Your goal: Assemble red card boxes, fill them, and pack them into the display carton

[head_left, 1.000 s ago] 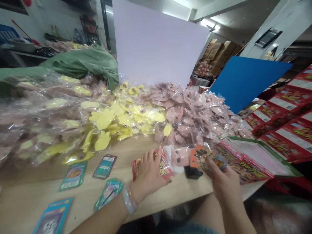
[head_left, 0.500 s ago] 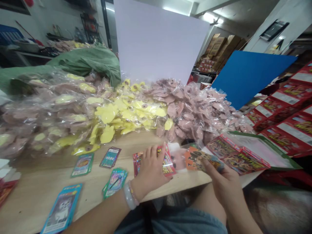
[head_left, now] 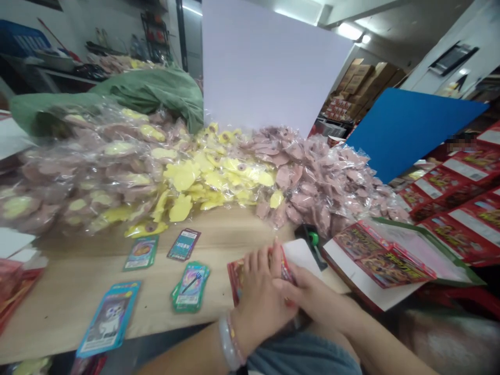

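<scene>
My left hand (head_left: 261,291) lies flat, fingers together, on a red printed packet (head_left: 236,272) at the near edge of the wooden table (head_left: 230,229). My right hand (head_left: 308,297) has come in from the right and presses on the same packet beside the left hand, its fingers partly hidden. A white card (head_left: 301,254) sticks out just beyond the hands. A black tool with a green knob (head_left: 311,239) lies behind it.
Piles of bagged pink plush (head_left: 324,172) and yellow plush (head_left: 203,179) fill the back of the table. Green card packets (head_left: 190,287) and a blue one (head_left: 109,319) lie at left. Red boxes (head_left: 461,208) and an open tray (head_left: 386,258) stand right. White board (head_left: 269,67) and blue board (head_left: 410,130) stand behind.
My right hand held an orange card with a bagged pink toy beside it; now both hands meet on the red packet and those items are out of sight. The view shifted right.
</scene>
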### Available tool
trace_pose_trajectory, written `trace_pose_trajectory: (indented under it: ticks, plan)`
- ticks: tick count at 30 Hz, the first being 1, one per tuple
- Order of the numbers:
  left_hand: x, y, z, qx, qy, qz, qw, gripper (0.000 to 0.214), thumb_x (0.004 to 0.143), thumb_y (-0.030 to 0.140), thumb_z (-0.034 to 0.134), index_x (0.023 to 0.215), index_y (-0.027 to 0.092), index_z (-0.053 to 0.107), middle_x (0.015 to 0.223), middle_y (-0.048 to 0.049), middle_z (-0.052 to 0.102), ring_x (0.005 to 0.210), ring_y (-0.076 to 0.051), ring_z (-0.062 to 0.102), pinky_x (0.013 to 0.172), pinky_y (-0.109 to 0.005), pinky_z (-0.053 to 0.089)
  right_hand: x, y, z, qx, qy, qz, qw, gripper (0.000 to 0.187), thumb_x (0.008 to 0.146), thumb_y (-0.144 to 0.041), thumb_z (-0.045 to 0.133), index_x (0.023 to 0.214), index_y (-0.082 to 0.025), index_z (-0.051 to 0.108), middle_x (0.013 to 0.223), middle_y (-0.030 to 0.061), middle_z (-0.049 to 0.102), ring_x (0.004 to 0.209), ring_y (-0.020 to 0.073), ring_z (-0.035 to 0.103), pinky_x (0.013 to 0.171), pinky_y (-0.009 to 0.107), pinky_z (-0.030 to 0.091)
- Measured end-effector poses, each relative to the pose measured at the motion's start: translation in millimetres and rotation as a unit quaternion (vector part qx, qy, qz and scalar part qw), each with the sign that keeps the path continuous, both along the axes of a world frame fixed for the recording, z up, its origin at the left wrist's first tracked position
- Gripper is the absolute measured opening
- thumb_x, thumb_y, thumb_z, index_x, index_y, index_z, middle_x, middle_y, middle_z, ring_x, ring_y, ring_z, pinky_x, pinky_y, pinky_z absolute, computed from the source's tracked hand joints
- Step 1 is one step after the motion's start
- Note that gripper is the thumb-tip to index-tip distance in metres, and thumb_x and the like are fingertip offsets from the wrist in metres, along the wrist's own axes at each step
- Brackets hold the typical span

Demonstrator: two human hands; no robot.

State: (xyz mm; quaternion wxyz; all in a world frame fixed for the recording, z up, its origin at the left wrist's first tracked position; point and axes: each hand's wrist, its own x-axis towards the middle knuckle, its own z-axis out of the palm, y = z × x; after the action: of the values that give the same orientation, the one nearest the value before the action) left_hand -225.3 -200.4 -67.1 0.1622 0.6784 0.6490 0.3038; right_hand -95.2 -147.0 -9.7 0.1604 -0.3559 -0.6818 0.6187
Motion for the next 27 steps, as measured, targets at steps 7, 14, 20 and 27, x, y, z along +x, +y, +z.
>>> trace_pose_trajectory:
  ticks: [7, 14, 20, 27]
  plan:
    - [-42.4, -34.2, -4.0, -0.188, -0.422, -0.185, 0.868, 0.073, 0.072, 0.03, 0.062, 0.134, 0.024, 0.025, 0.12, -0.0061, 0.052, 0.1, -0.022, 0.055, 0.085, -0.034, 0.045, -5.6, -11.9, 0.1, 0.016, -0.117, 0.035, 0.992, 0.021, 0.075, -0.036, 0.058, 0.085, -0.017, 0.06, 0.076, 0.0027, 0.063, 0.068, 0.0163, 0.057, 0.063, 0.026, 0.046]
    - [-24.8, -59.5, -31.3, -0.099, -0.362, -0.054, 0.925, 0.077, 0.073, 0.021, 0.058, 0.135, 0.026, 0.014, 0.13, -0.007, 0.045, 0.112, -0.022, 0.049, 0.096, -0.037, 0.039, -1.4, -32.3, 10.2, 0.194, -0.153, 0.028, 0.969, 0.017, 0.08, -0.03, 0.052, 0.094, -0.025, 0.059, 0.084, 0.0026, 0.065, 0.077, 0.0182, 0.059, 0.068, 0.027, 0.046]
    - [-28.3, -90.7, -59.0, -0.068, -0.234, -0.04, 0.969, 0.054, 0.074, 0.03, 0.058, 0.121, 0.029, 0.031, 0.118, -0.0069, 0.053, 0.102, -0.025, 0.055, 0.088, -0.039, 0.045, 15.6, -40.8, -3.3, 0.066, -0.062, -0.021, 0.996, 0.022, 0.078, -0.036, 0.055, 0.096, -0.025, 0.061, 0.091, 0.0033, 0.064, 0.085, 0.0184, 0.057, 0.078, 0.029, 0.046]
    - [-23.2, -89.2, -55.9, -0.103, -0.249, -0.013, 0.963, 0.045, 0.062, 0.039, 0.068, 0.096, 0.023, 0.042, 0.087, -0.0021, 0.058, 0.075, -0.02, 0.057, 0.067, -0.032, 0.048, 16.6, -76.8, -57.6, -0.306, 0.105, -0.184, 0.928, 0.045, 0.076, -0.046, 0.055, 0.11, -0.016, 0.059, 0.093, 0.0106, 0.067, 0.088, 0.026, 0.061, 0.079, 0.04, 0.046]
